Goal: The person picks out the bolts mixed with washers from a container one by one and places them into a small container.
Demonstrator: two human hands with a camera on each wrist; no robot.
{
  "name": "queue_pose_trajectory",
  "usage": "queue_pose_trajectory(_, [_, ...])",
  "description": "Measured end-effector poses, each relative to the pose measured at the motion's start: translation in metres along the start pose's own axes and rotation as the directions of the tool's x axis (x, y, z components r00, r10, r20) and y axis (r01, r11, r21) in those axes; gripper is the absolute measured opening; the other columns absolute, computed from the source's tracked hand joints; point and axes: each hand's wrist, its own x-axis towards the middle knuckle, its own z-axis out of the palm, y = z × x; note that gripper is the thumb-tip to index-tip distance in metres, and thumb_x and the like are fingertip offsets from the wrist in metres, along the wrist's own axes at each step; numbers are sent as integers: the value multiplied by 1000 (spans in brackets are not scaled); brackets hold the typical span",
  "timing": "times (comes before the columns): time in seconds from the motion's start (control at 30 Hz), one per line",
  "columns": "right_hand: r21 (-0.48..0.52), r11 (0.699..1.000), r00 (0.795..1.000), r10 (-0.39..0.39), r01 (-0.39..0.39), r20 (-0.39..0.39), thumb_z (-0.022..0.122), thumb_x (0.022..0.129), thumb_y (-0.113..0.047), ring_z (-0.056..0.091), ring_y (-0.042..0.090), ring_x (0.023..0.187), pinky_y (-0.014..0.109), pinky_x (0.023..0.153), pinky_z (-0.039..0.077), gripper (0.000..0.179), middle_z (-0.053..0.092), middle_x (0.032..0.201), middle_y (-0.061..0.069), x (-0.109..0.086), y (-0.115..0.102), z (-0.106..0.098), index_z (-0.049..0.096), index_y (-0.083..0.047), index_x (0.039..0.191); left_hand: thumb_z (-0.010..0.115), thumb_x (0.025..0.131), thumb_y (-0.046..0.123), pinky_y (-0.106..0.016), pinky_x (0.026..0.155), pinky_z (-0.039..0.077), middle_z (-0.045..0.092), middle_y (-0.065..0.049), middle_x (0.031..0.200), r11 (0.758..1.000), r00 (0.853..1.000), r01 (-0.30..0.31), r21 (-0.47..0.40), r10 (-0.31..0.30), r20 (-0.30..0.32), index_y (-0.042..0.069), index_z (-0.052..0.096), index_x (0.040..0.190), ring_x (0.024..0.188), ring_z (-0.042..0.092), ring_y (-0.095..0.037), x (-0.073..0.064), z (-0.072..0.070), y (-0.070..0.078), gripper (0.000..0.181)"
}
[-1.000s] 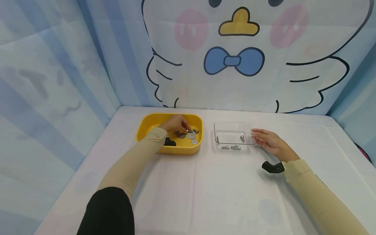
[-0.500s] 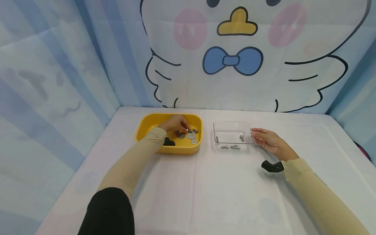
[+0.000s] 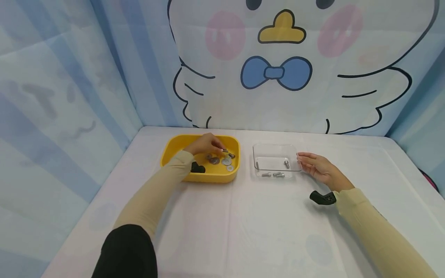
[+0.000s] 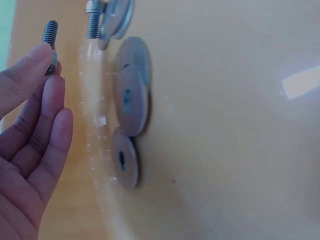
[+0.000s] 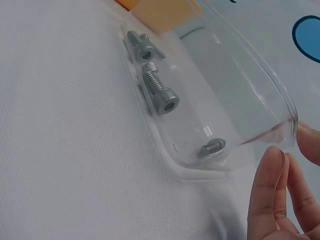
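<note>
My left hand (image 3: 204, 144) is over the yellow tray (image 3: 167, 156), pinching a socket-head bolt (image 4: 50, 34) between thumb and fingertips, its threaded end pointing up in the left wrist view. Beneath it in the tray lie another bolt (image 4: 93, 20) and several flat washers (image 4: 131, 102). To the right stands a clear plastic box (image 3: 274, 147) holding several bolts, including a large socket-head bolt (image 5: 165, 100) along one side and a smaller bolt (image 5: 214, 146) near the corner. My right hand (image 3: 320, 168) holds this box at its right end, thumb and fingers at the rim.
Both containers stand on a white-covered table (image 3: 264, 227), with a gap between them. A printed cloth backdrop (image 3: 222, 96) rises right behind the table's far edge, and more cloth (image 3: 59, 127) hangs at the left. A black device (image 3: 323, 198) sits at the right wrist.
My left hand has risen slightly and shifted a little left within the tray, the bolt lifted in its fingertips. The right hand and the clear box have stayed in place.
</note>
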Motion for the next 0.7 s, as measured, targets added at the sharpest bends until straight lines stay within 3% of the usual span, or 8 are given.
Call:
queue_pose_trajectory(0.1, [6, 1000, 1000, 1, -1, 5, 57, 91, -3, 63, 5, 83, 17, 75, 53, 16, 67, 90, -4, -1, 1, -1, 67, -15, 89, 66, 88, 18, -29, 94, 47, 72, -2, 104, 1000, 1000, -13, 5, 13, -6, 13, 73, 103, 96, 60, -16, -3, -3, 3, 18])
queue_pose_trajectory(0.23, [-2, 1000, 1000, 5, -5, -8, 58, 91, -4, 62, 5, 83, 17, 75, 52, 14, 67, 91, -4, -1, 1, -1, 67, -15, 90, 63, 90, 17, -33, 100, 46, 71, -6, 108, 999, 1000, -27, 17, 27, -12, 9, 71, 108, 101, 63, -18, -8, -6, 9, 21])
queue_pose_trajectory(0.4, [18, 1000, 1000, -1, 1, 29, 55, 92, -3, 62, 5, 83, 17, 76, 52, 17, 67, 92, -4, -2, 2, -3, 68, -14, 91, 61, 91, 18, -34, 102, 45, 69, -7, 113, 999, 999, -27, 28, 28, -36, 9, 69, 111, 107, 61, -20, -9, -9, 12, 24])
queue_pose_trajectory(0.7, [-59, 998, 999, -12, 9, -51, 61, 89, -4, 60, 5, 80, 17, 73, 52, 14, 66, 90, -6, 2, 1, 2, 66, -17, 89, 59, 92, 17, -33, 95, 49, 69, -9, 113, 993, 991, -104, 52, 108, -74, 7, 69, 113, 103, 63, -23, -14, -16, 15, 24])
